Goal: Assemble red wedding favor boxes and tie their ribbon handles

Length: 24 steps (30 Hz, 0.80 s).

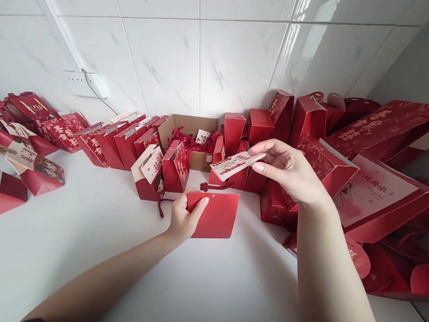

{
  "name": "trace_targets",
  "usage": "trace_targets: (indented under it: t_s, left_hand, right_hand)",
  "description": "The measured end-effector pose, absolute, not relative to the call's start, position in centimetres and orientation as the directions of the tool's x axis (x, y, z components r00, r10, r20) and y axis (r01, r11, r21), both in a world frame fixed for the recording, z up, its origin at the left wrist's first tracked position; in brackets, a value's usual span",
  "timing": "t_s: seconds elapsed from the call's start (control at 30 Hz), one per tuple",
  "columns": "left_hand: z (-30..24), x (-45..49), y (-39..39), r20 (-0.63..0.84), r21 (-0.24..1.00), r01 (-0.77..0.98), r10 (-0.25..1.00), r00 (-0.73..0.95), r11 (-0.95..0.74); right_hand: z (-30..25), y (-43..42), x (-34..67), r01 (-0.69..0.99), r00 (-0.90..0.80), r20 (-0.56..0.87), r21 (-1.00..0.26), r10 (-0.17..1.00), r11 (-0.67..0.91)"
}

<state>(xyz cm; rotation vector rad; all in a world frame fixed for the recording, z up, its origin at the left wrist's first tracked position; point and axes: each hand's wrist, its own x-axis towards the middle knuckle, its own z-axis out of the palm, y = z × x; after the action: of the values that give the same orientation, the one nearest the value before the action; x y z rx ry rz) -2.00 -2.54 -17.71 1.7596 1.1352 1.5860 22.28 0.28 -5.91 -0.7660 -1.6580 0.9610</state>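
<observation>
My left hand (187, 214) is closed on a red gift box (217, 218), thumb on its plain red face, held above the white table. Pinched by its right end between the thumb and fingers of my right hand (280, 166) is a small white card tag (232, 167) with red print, held above and beyond the box. A dark red ribbon (217, 186) with a knotted end shows just behind the box's top edge. Past my left hand stand a red and cream gift box (148, 175) and a patterned red gift box (176, 167).
A cardboard carton (188, 123) with red ribbons and a tag stands by the tiled wall. Several red boxes (114, 138) line up left of it. Larger red boxes and bags (381, 197) crowd the right side. A wall socket (81, 83) has a cable.
</observation>
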Motion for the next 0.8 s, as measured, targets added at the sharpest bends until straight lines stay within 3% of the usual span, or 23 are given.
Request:
trace_targets:
  t_s: [0.33,0.57,0.8]
  left_hand:
    - [-17.7,-2.0,-2.5,0.547,0.816,0.234,0.837,-0.018,-0.528]
    - [-17.7,-1.8,-2.9,0.590,0.780,0.258,0.808,0.004,-0.570]
    - [-18.1,-0.9,-5.1,0.705,0.666,0.184,0.690,0.161,-0.723]
  right_hand:
    - [-5.9,0.3,22.2,0.007,-0.343,0.405,-0.901,0.848,0.433]
    - [-6.4,0.9,22.2,0.037,-0.224,0.375,-0.919,0.900,0.392]
    - [-6.8,1.6,22.6,0.090,-0.142,0.380,-0.915,0.914,0.394]
